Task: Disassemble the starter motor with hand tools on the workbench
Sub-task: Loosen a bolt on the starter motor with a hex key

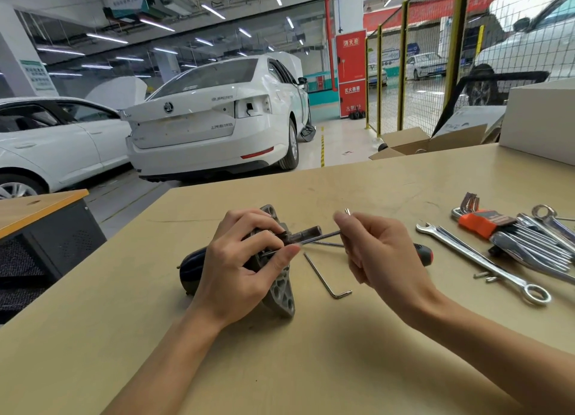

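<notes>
The starter motor (281,293) lies on its side on the tan workbench (311,368), its grey flanged housing towards me and its dark body to the left. My left hand (239,265) grips it from above, fingers curled round the housing near the shaft (306,234). My right hand (379,252) pinches a thin L-shaped hex key (320,237), whose long arm runs left to the housing under my left fingertips. Its short end sticks up above my right fingers.
A second hex key (325,279) lies on the bench below the motor's shaft. A red-and-black screwdriver handle (424,254) shows behind my right hand. Combination spanners (485,263), an orange hex key holder (480,223) and small screws (485,276) lie at the right. White boxes stand at the far right.
</notes>
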